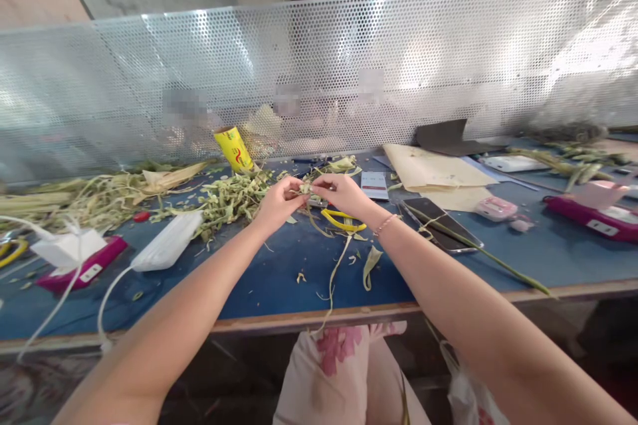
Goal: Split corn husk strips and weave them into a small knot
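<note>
My left hand (277,201) and my right hand (339,192) meet above the blue table (279,285), both pinching a small green leaf strip piece (304,190) between their fingertips. Long thin leaf strips (333,272) trail down from it over the table's front edge. Yellow-handled scissors (341,220) lie on the table just under my right hand. A pile of green leaf scraps (226,199) lies left of my left hand.
A yellow roll (234,149) leans by the perforated metal screen (319,73). A phone (442,223), brown paper sheets (433,172), a white mask (167,242), pink boxes (82,265) and dry leaves (74,196) lie around.
</note>
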